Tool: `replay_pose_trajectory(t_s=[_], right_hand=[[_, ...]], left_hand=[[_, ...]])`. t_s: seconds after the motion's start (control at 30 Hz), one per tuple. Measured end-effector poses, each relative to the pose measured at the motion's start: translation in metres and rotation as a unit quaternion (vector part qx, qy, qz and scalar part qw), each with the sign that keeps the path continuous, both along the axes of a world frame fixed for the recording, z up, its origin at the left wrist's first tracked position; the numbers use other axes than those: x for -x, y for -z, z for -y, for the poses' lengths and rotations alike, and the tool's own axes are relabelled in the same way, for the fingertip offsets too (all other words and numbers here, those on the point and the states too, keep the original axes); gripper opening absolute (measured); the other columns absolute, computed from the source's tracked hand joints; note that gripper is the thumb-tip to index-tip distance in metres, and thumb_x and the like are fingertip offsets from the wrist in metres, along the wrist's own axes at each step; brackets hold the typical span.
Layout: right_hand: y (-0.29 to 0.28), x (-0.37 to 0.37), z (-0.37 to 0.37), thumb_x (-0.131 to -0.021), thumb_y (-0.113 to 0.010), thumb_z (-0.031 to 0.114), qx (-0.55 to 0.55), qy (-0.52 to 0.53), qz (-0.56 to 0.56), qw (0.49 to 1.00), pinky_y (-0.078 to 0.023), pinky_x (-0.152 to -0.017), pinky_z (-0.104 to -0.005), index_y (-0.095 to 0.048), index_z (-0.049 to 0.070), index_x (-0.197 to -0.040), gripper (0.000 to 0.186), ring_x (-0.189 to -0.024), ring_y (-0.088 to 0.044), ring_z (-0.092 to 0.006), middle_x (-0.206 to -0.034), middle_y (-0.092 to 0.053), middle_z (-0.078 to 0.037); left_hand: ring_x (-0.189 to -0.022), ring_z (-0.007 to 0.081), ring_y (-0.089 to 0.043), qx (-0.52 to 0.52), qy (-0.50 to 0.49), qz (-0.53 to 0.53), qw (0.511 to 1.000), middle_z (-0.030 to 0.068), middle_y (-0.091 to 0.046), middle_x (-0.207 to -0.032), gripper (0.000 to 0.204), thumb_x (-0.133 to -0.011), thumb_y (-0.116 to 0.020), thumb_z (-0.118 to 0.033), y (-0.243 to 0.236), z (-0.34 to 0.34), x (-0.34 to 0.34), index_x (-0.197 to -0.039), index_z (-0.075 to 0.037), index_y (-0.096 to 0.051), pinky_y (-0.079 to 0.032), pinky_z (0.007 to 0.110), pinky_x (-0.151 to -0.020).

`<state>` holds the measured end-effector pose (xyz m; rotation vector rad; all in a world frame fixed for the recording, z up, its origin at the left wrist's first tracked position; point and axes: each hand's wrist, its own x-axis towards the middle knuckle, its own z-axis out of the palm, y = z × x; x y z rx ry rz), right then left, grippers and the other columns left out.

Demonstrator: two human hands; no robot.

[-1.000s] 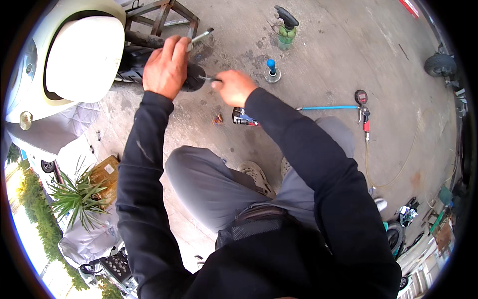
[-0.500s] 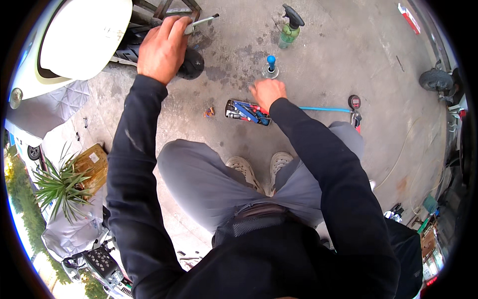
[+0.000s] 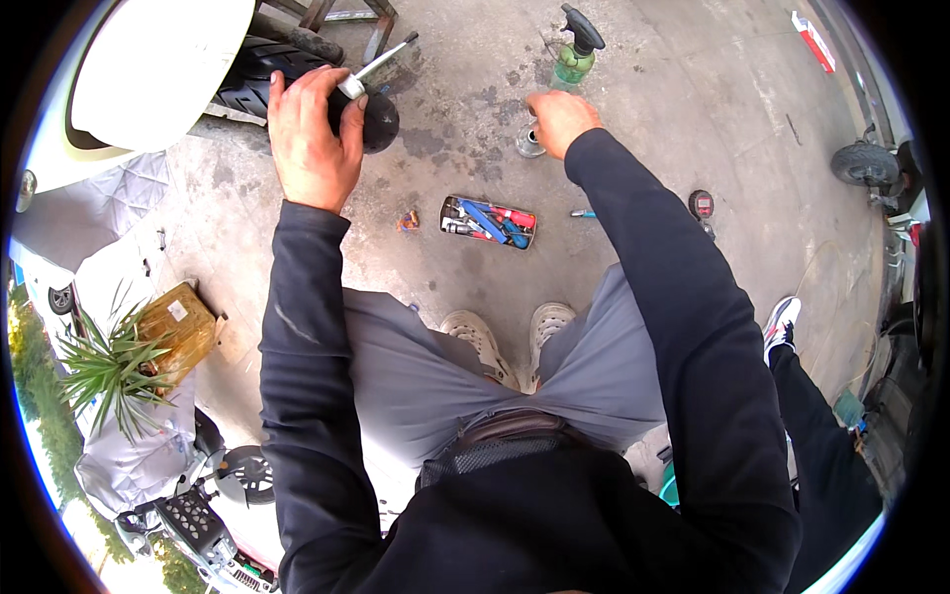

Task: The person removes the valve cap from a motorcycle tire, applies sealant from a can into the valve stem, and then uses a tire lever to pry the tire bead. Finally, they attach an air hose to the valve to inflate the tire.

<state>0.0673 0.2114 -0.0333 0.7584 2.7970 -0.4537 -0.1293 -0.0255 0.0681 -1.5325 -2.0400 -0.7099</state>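
Observation:
My left hand (image 3: 312, 134) is closed around a silver metal rod tool (image 3: 381, 61) that points up and to the right. It rests against a black round part (image 3: 379, 124) beside the black tyre (image 3: 262, 74) of a white scooter (image 3: 148, 69). My right hand (image 3: 559, 119) reaches out across the concrete floor and closes on the top of a small metal pot (image 3: 529, 147), hiding its blue knob. A green spray bottle (image 3: 572, 54) stands just beyond that hand. An open tray of screwdrivers (image 3: 488, 221) lies between my arms, in front of my shoes.
A round gauge with a hose (image 3: 701, 204) lies right of the tray, with a small blue tool (image 3: 584, 213) beside it. A brown box (image 3: 178, 327) and a potted plant (image 3: 104, 371) stand at left. Another person's leg and shoe (image 3: 782, 317) are at right, and a small wheel (image 3: 861, 163) at far right.
My right hand left the spot beside my left hand, passed over the tool tray and moved up onto the small metal pot. My left hand kept its hold on the rod.

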Motion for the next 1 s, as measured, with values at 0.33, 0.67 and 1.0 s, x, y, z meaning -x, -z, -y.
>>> replay_pose_trajectory(t_s=[0.33,0.67,1.0], right_hand=[[-0.033,-0.052,-0.03,-0.081,-0.078,0.022,0.093,0.085,-0.097,0.987,-0.054,-0.082,-0.0488,-0.065,0.003,-0.101,0.031,-0.095,-0.069,-0.0407,-0.095,-0.072,-0.02],[0.008,-0.071,-0.055,-0.081,-0.081,0.024,0.147,0.194,-0.082,0.966,-0.054,-0.077,-0.044,-0.064,0.002,-0.095,0.031,-0.088,-0.071,-0.0345,-0.091,-0.072,-0.018],[-0.007,-0.075,-0.055,-0.086,-0.077,0.014,0.362,0.294,-0.11,0.878,-0.058,-0.062,-0.0346,-0.06,0.002,-0.092,0.022,-0.066,-0.071,-0.0169,-0.082,-0.068,-0.009]], left_hand=[[-0.109,0.0265,-0.065,-0.051,-0.003,0.008,0.999,0.0074,-0.068,-0.112,0.037,-0.087,-0.077,-0.012,-0.001,-0.007,0.008,-0.12,-0.007,-0.061,-0.034,0.055,-0.117],[-0.108,0.0286,-0.066,-0.063,-0.018,0.008,0.998,0.007,-0.069,-0.112,0.033,-0.089,-0.078,-0.017,-0.001,-0.008,0.012,-0.117,-0.006,-0.064,-0.036,0.055,-0.117],[-0.103,0.0258,-0.066,-0.066,-0.019,-0.028,0.997,0.0051,-0.07,-0.109,0.037,-0.085,-0.079,-0.013,-0.011,-0.009,0.012,-0.118,-0.008,-0.063,-0.042,0.047,-0.108]])
